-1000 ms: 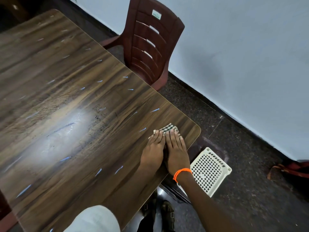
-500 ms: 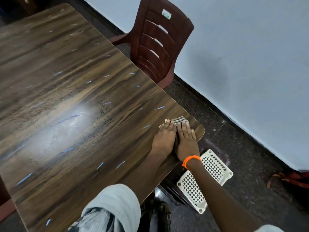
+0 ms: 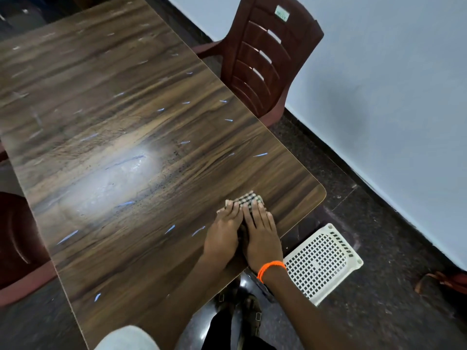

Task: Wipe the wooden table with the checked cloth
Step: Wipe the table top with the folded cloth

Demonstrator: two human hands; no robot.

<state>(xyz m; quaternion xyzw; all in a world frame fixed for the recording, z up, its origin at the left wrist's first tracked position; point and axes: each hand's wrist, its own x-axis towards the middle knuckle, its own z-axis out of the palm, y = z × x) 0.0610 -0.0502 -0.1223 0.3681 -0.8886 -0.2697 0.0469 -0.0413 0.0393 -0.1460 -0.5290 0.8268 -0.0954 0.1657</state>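
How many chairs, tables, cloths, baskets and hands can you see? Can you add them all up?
Chairs: 2, brown chair by the wall, brown chair at the left edge
Tables: 1, wooden table
Cloths: 1, checked cloth
Baskets: 1, white basket
Hands: 2, left hand, right hand
Total: 7

Most of the cloth (image 3: 249,199) lies hidden under both hands, the left (image 3: 222,237) and the right (image 3: 262,236). The table (image 3: 126,122) runs past the left and top edges. The chair (image 3: 267,59) is cut off at the top.
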